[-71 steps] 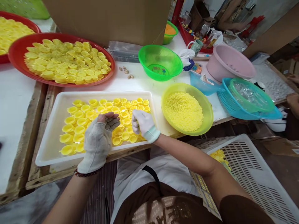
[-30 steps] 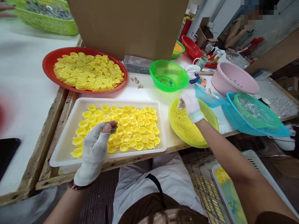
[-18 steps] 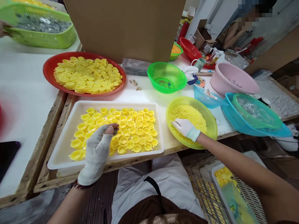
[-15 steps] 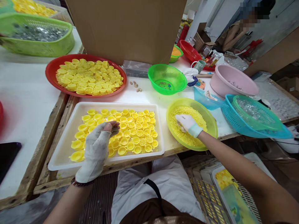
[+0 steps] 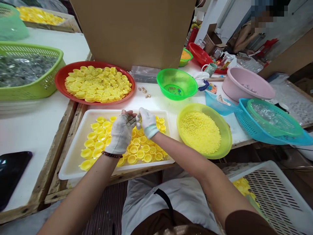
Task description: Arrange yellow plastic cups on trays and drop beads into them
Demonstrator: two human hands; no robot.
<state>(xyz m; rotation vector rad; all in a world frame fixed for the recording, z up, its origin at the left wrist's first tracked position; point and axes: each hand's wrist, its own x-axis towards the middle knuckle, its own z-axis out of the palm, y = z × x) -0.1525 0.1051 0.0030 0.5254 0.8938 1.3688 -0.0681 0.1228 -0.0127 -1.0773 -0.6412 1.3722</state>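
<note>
A white tray (image 5: pixel 70 160) holds rows of small yellow plastic cups (image 5: pixel 99 145), several with yellow bits inside. Over its middle, my left hand (image 5: pixel 122 132), in a fingerless white glove, is held open with fingers stretched toward the right. Close beside those fingertips is my gloved right hand (image 5: pixel 146 122), its fingers curled closed around what look like yellow pellets, mostly hidden. To the right of the tray stands a yellow-green bowl (image 5: pixel 228 137) full of small yellow pellets (image 5: pixel 200 132).
Behind the tray, a red dish (image 5: pixel 61 88) is heaped with yellow cups. A green bowl (image 5: pixel 177 83), a pink basin (image 5: pixel 246 85) and a blue basket (image 5: pixel 244 122) stand further right. A green basket (image 5: pixel 52 78) and a phone (image 5: pixel 13 176) are left. A cardboard panel (image 5: pixel 134 32) rises behind.
My right hand has left the pellet bowl and moved left over the tray, closed. My left hand has shifted right and up to meet it. The green basket at left has moved nearer.
</note>
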